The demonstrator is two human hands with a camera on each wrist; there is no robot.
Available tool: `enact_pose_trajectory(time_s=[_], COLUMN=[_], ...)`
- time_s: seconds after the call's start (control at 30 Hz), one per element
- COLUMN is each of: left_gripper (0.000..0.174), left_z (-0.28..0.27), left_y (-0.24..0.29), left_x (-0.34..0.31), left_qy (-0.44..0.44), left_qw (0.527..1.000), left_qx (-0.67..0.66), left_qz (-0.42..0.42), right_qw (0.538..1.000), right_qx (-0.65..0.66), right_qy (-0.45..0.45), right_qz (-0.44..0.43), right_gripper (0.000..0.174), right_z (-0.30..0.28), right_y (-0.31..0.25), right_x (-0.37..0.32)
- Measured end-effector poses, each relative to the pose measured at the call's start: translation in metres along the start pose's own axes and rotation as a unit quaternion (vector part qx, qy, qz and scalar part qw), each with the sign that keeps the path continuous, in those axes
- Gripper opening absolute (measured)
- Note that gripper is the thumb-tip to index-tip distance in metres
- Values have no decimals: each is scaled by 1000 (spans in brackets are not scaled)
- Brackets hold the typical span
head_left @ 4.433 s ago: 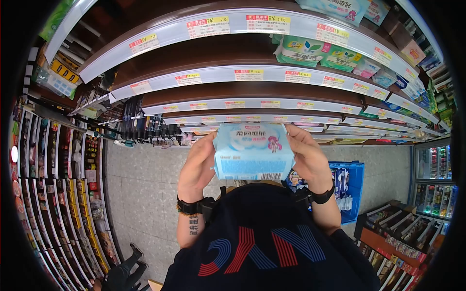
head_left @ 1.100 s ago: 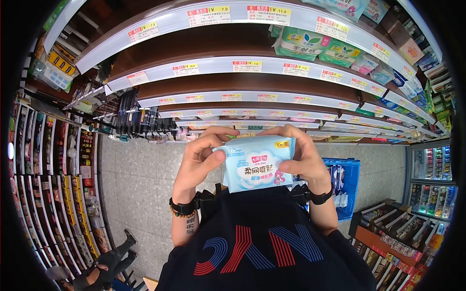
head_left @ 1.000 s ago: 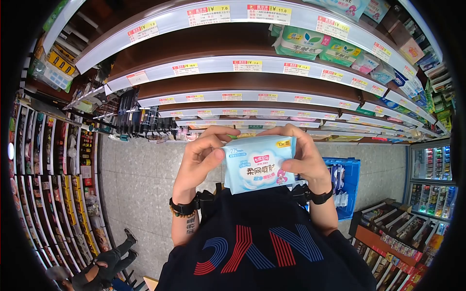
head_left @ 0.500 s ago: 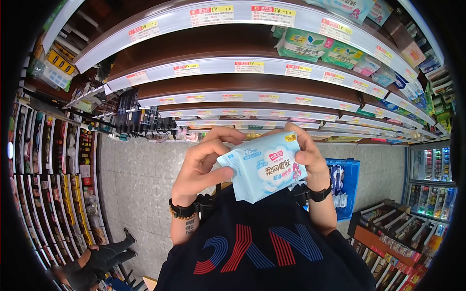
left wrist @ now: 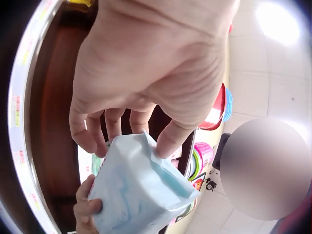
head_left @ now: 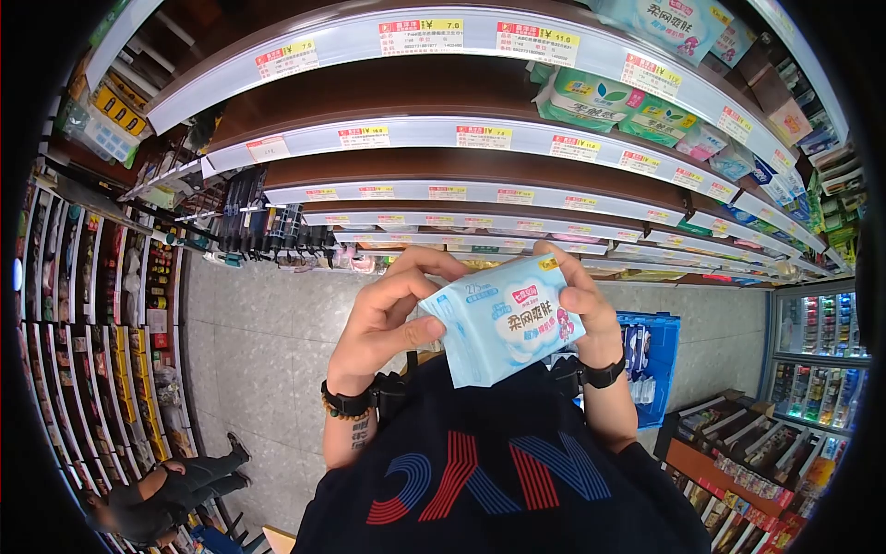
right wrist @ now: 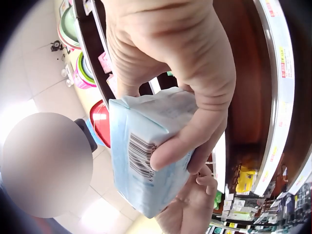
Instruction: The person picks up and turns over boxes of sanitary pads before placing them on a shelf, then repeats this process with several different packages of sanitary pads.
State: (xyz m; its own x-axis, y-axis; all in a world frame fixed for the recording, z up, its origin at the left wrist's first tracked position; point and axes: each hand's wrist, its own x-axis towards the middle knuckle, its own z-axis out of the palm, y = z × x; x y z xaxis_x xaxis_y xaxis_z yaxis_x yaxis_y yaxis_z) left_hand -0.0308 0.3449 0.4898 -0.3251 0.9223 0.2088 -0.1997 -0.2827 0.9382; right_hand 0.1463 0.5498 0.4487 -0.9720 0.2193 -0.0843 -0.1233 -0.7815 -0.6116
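The left hand [head_left: 383, 319] and the right hand [head_left: 595, 319] are apart, with one soft packet [head_left: 503, 328] held between them. The left hand pinches one end, by a folded flap. The right hand grips the other end, with its thumb on the front.

The packet is in the air, in front of the dark shirt [head_left: 489, 526]. It is pale blue, shaped like a fat brick, and tilted. Its front says "275" and "柔网爽肤" in big dark letters. A pink label [head_left: 525, 295] there says "七度空间". A girl with pink hair is drawn near the right thumb. The right wrist view shows a black barcode [right wrist: 140, 155] on another side.

The shirt, nearer the person than the packet, has "NYC" in red and blue stripes. Past the packet are brown shelves [head_left: 369, 100]. Their tags say 7.0 [head_left: 420, 39] and 11.0 [head_left: 537, 44]. Green packs [head_left: 581, 97] sit past the packet, to its right. A blue crate [head_left: 672, 365] is on the floor, right of the packet.
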Motion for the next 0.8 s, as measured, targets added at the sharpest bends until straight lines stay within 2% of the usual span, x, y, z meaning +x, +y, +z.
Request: enact_pose_trajectory(time_s=[0.07, 0.1, 0.17, 0.3, 0.4, 0.53, 0.73, 0.8], left_gripper=[13, 14, 17, 22, 25, 26, 24, 24], left_z=[-1, -1, -1, -8, -10, -10, -11, -13], left_y=[-1, -2, -5, -10, -13, -14, -15, -16], left_x=[-1, 0, 1, 0, -2, -3, -1, -2], left_qy=[6, 18, 46, 51, 59, 57, 61, 63], left_qw=[1000, 999, 995, 995, 994, 995, 996, 997], left_qx=[2, 35, 81, 86, 96, 84, 58, 52], left_qz=[-1, 9, 17, 3, 2, 9, 2, 1], right_qw=[997, 997, 981, 963, 953, 954, 953, 947], right_qx=[-37, -37, -169, -244, -278, -280, -266, -294], right_qy=[-66, -65, -42, -54, -23, -24, -68, -22], right_qz=[-11, -11, -85, -101, -119, -108, -127, -126], right_gripper=[42, 42, 38, 37, 44, 42, 40, 42], right_z=[-5, -4, 5, 20, 27, 27, 27, 31], right_y=[-2, -2, -4, -10, -7, -6, -6, -5], right_x=[5, 5, 7, 4, 2, 1, 2, 2])
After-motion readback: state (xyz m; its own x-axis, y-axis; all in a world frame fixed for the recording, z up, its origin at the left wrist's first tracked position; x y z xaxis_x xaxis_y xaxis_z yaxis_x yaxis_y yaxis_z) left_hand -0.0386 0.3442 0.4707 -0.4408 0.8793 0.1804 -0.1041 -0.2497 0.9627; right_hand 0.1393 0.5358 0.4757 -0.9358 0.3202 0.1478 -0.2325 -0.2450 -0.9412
